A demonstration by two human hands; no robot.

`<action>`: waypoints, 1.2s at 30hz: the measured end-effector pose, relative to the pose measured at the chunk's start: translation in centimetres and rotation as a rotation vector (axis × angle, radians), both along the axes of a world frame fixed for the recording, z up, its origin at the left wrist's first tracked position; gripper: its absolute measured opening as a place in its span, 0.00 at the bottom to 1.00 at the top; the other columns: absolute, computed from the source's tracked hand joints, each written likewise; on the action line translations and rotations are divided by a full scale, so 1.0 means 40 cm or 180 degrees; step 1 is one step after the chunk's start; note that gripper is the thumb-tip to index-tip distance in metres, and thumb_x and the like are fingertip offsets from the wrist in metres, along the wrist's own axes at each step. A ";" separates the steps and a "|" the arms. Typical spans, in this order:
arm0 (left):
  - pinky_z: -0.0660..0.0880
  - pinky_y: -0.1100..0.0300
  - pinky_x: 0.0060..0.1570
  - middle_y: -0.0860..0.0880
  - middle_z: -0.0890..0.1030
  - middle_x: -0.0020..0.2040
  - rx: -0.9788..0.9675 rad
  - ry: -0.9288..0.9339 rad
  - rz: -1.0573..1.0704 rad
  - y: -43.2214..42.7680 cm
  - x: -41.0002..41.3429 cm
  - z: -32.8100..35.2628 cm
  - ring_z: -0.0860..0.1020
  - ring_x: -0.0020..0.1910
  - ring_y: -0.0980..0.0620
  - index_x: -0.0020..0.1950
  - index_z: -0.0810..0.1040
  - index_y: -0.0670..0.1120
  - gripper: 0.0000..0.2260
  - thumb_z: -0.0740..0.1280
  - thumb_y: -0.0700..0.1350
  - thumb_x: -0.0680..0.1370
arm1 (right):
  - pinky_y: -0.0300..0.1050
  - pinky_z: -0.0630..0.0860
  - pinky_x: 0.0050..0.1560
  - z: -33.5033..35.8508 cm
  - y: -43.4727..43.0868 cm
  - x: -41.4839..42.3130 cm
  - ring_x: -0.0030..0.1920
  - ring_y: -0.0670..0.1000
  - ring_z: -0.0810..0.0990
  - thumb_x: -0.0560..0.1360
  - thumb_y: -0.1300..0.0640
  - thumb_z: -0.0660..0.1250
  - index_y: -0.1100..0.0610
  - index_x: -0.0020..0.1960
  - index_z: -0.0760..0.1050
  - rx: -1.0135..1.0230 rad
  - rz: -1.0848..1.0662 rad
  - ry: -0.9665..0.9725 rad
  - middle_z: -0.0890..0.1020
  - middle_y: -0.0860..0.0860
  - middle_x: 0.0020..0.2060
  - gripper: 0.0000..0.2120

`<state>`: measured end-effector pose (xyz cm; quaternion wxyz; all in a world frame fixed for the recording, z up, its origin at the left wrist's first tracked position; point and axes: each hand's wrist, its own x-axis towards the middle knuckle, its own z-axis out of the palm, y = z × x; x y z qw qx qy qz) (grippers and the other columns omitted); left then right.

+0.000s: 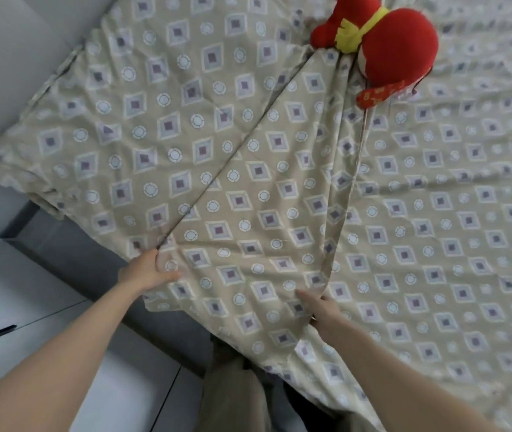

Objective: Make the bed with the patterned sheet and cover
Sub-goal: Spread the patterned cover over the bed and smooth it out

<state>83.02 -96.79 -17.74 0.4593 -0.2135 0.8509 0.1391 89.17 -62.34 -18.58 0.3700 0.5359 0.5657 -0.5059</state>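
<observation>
With our left hand (pixel 151 271) and right hand (pixel 320 310) both pinching the cover (pixel 248 182) at the near edge of the bed (pixel 92 260), we should pull evenly so it spreads flat over the sheet (pixel 435 213)

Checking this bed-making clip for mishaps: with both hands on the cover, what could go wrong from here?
The red plush toy seems to rest on the far end of the cover; a pull by the left hand and right hand may drag it. Folds gather there, so creases may stay.
</observation>
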 end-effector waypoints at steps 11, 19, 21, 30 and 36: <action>0.70 0.55 0.45 0.43 0.80 0.48 -0.0276 0.0577 -0.0212 -0.037 0.050 0.000 0.78 0.50 0.41 0.50 0.77 0.44 0.07 0.66 0.47 0.78 | 0.42 0.81 0.38 -0.015 -0.059 0.154 0.39 0.52 0.82 0.73 0.57 0.72 0.61 0.43 0.80 0.0106 0.0736 -0.0025 0.83 0.54 0.37 0.07; 0.71 0.49 0.49 0.40 0.73 0.57 -0.0986 0.1278 -0.0555 0.033 0.083 0.045 0.73 0.56 0.41 0.57 0.70 0.39 0.14 0.68 0.44 0.75 | 0.39 0.68 0.29 0.027 -0.042 0.076 0.28 0.47 0.73 0.71 0.51 0.72 0.58 0.37 0.76 0.0469 0.1588 0.0034 0.77 0.50 0.29 0.11; 0.71 0.51 0.47 0.41 0.73 0.56 -0.0855 0.1491 -0.0503 0.056 0.052 0.074 0.73 0.54 0.42 0.56 0.70 0.40 0.14 0.68 0.45 0.75 | 0.39 0.67 0.29 0.047 -0.033 0.039 0.29 0.47 0.71 0.71 0.51 0.72 0.57 0.36 0.72 0.0587 0.1537 0.0031 0.75 0.50 0.29 0.12; 0.68 0.49 0.57 0.45 0.73 0.63 -0.0069 0.2430 -0.1008 0.160 -0.288 0.145 0.70 0.60 0.44 0.64 0.73 0.46 0.15 0.62 0.42 0.77 | 0.48 0.71 0.41 0.160 0.010 -0.256 0.40 0.56 0.75 0.76 0.55 0.65 0.66 0.57 0.72 0.1293 0.0971 0.0703 0.78 0.60 0.46 0.16; 0.46 0.41 0.74 0.51 0.45 0.79 -0.0038 0.2169 -0.1576 0.197 -0.608 0.154 0.42 0.77 0.43 0.77 0.52 0.56 0.26 0.57 0.48 0.81 | 0.50 0.73 0.45 0.182 0.066 -0.593 0.44 0.53 0.75 0.77 0.53 0.64 0.62 0.60 0.68 0.1548 0.0608 0.1198 0.75 0.54 0.47 0.17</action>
